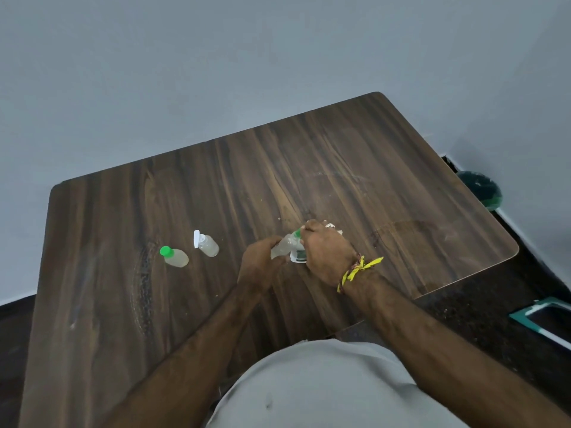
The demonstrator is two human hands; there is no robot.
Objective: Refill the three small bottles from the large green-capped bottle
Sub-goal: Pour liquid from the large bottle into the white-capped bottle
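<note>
A dark wood-grain table [340,168] is filling the middle of the frame, running from the lower left up to a rounded corner at upper centre, with a pale grey wall [216,57] sitting behind it across the top. At the bottom centre the person's grey shirt [324,387] is showing, and both bare forearms are reaching up from it toward the centre of the table. At the right edge a dark green round object [482,189] is lying on the floor beyond the table, and a teal-framed thing [543,319] is poking in at lower right. The left hand [262,261] is curling round the body of a clear bottle [285,245], which is leaning over; the right hand [327,254], wearing a yellow and red thread band [358,270] at the wrist, is closing over the bottle's green top, hiding most of it along with a white-labelled item under the palm. Left of the hands, well apart from them, two small bottles are standing near each other: one with its white flip cap open [207,244], one with a green cap [174,257] further left.
</note>
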